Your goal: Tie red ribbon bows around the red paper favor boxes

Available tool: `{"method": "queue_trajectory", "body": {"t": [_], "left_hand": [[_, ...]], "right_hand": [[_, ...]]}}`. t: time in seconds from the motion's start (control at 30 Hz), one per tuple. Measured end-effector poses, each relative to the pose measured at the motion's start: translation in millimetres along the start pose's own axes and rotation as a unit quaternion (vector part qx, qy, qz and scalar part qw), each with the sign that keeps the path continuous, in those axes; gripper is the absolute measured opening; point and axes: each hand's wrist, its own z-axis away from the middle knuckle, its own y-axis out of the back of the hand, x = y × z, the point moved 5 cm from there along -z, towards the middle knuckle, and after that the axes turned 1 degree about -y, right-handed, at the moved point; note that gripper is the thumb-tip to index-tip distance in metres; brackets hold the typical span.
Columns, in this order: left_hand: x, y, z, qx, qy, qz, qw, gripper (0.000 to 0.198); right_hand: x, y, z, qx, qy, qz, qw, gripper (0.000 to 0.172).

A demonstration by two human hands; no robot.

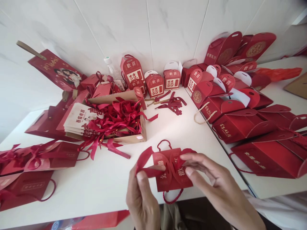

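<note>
A small red gift box (172,185) with gold lettering lies at the table's front edge, its two flaps folded over the top. Twisted red cord handles (173,198) loop out from its near and far sides. Dark red ribbon (145,158) passes across the flaps. My left hand (145,198) pinches one length of it between thumb and fingers, left of the box. Over the box's right side, my right hand (216,182) has its thumb and index finger on the ribbon's other part; the exact contact is partly hidden.
A cardboard box (129,139) full of tied red ribbons stands left of centre, with a stack of printed cards (78,116) beside it. Finished red boxes (35,185) sit at left. Many more red boxes (266,159) fill the right. Loose ribbon ties (174,103) lie farther back.
</note>
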Motion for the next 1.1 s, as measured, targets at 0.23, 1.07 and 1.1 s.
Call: {"method": "queue_trajectory", "body": {"t": [0.23,1.07,1.1], "left_hand": [[4.6,-5.2,-5.7,-0.042,0.037,0.003,0.998,0.045],[-6.5,5.9,-31.3,0.016,0.192,0.307,0.932,0.031],[-14.8,6.4,-26.7,-0.003,0.226,0.299,0.927,0.039]], "right_hand": [[-6.6,-4.5,-5.2,-0.012,-0.001,0.009,1.0,0.026],[1.7,-2.1,-26.1,-0.036,-0.047,-0.258,0.964,0.027],[3.8,-1.4,-25.3,-0.034,-0.051,-0.256,0.965,0.028]]}}
